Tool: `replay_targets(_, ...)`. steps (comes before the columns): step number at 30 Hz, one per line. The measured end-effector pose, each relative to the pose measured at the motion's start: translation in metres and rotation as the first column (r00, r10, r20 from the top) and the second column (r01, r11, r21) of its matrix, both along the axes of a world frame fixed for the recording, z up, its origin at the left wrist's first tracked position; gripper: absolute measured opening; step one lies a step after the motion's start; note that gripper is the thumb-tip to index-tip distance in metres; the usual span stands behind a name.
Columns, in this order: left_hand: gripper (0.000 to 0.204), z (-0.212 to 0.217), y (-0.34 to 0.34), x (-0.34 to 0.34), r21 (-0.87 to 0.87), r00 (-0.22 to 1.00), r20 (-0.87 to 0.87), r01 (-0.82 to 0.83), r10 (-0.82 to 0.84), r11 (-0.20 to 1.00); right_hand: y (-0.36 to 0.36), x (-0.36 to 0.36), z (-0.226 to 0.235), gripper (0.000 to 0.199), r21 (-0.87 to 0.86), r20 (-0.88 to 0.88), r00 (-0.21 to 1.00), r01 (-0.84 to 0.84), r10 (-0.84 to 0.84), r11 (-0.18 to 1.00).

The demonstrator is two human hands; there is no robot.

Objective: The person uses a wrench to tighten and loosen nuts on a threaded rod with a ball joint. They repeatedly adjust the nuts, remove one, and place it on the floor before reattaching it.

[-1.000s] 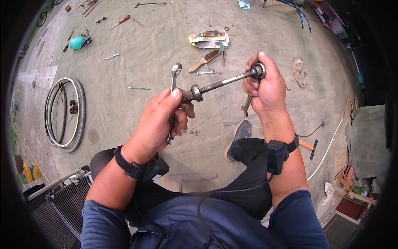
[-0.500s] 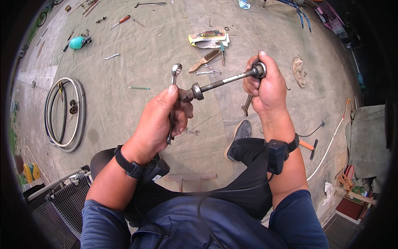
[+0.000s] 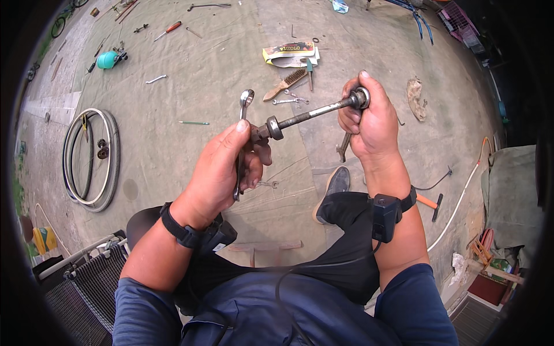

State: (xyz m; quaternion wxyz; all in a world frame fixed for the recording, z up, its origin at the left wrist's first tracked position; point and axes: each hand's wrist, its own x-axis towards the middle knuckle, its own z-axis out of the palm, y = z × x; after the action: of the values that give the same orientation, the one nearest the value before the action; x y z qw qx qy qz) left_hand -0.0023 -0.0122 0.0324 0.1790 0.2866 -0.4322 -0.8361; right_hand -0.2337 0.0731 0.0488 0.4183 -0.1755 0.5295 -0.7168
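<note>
A greasy metal wheel axle [image 3: 317, 111] spans the space between my two hands, its right end raised a little. My left hand [image 3: 216, 167] is closed around the nuts at its left end and also grips a ring-ended wrench [image 3: 246, 102], held nearly upright. Just right of those fingers, a round bearing cone [image 3: 274, 127] sits on the axle's thread. At the other end, my right hand [image 3: 378, 118] wraps around the axle beside a shiny round bearing part [image 3: 362, 97]. A second wrench [image 3: 343, 148] sticks out below that hand, its open jaw pointing down.
Beyond my hands, a wire brush [image 3: 285, 85], small spanners [image 3: 288, 100] and a torn yellow package [image 3: 290, 55] lie on the ground cloth. Bicycle rims and tyres [image 3: 70, 173] lie at left. A hammer [image 3: 428, 202] and pale hose [image 3: 456, 213] are at right, with my shoe [image 3: 336, 183] nearer.
My left hand and its wrench have shifted very slightly to the right. The axle and my right hand look almost unmoved.
</note>
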Motion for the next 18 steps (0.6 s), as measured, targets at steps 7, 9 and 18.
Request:
replay_targets(7, 0.033, 0.001, 0.0, -0.001, -0.104, 0.998, 0.056, -0.018, 0.024, 0.994, 0.0, 0.0, 0.001, 0.039, 0.003, -0.005, 1.0, -0.006, 0.006, 1.0)
replay_targets(9, 0.034, -0.001, -0.003, 0.0, -0.013, 0.998, 0.07, 0.007, -0.006, 1.0, 0.0, 0.0, 0.001, 0.039, 0.008, 0.0, 1.0, -0.001, 0.001, 1.0)
replay_targets(18, 0.028, -0.007, -0.005, 0.003, 0.112, 0.989, -0.133, -0.044, 0.059, 0.993, 0.002, -0.004, 0.002, 0.039, -0.012, 0.02, 1.0, -0.002, 0.002, 1.0)
